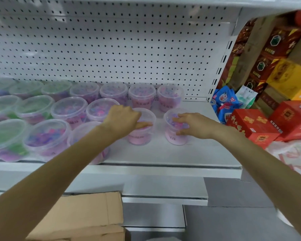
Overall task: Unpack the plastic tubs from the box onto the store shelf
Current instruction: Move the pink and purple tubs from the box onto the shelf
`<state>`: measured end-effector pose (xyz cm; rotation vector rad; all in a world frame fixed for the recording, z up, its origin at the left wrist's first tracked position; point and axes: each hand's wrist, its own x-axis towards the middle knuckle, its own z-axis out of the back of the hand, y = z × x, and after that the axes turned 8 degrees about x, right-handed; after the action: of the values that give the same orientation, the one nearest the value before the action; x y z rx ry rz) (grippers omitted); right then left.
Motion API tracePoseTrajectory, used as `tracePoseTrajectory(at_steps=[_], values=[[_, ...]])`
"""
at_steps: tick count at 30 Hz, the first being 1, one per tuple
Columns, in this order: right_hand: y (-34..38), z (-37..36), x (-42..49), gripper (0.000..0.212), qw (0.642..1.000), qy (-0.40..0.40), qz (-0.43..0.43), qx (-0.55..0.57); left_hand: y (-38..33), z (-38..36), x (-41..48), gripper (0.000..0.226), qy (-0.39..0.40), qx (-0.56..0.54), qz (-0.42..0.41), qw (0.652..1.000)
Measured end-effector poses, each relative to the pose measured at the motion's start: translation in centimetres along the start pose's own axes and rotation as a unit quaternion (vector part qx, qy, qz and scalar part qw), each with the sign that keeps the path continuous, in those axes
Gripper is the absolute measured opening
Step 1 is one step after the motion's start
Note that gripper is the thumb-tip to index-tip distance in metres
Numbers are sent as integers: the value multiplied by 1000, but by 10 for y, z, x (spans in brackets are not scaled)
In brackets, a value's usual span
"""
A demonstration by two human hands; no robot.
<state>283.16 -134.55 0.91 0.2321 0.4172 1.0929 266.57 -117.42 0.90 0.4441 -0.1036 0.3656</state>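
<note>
Shelf mostly stocked, 3 rows deep. Left hand curls over left tub, right hand grips right tub rim; both tubs down. Box contents hidden.

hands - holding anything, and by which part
Left hand grips the left tub and right hand the right tub, each from above by the lid rim.

Left tub under the left hand, right tub under the right hand — both pink, purple-blue beads inside. Left of them, green tubs; beyond the hands, white pegboard dotted black.
</note>
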Motion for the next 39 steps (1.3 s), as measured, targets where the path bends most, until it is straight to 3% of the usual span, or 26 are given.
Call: tracePoseTrajectory(at_steps=[2,4,6,12,14,18,22,24,28,34,39], values=[[-1,-1,0,61,1000,-1,-7,12,19,-3,2,65,38,-147,-2,988],[-1,-2,0,62,1000,-3,-13,23,41,-4,-2,70,134,-244,-34,960],[-1,-2,0,62,1000,-3,-14,26,51,-8,-9,70,175,-217,-52,959],[1,0,-2,57,1000,10,7,6,29,-11,-14,60,51,-42,-7,998],[1,-1,-2,60,1000,-15,7,8,25,-8,-13,61,26,-74,-26,997],[2,-9,-3,67,997,-74,-36,-8,24,-7,-10,65,69,-153,-43,985],[2,-7,4,53,999,-38,11,-31,26,-16,-4,61,95,-163,-48,981],[0,3,8,60,997,-7,29,-69,27,-19,0,61,88,-178,-40,979],[-4,14,15,74,1000,1,7,-22,27,-21,3,62,76,-179,-40,980],[-11,2,22,57,999,-32,-11,-33,31,-22,7,57,100,-210,-25,972],[-20,8,35,59,1000,6,-16,1,35,-21,19,56,129,-204,-40,969]])
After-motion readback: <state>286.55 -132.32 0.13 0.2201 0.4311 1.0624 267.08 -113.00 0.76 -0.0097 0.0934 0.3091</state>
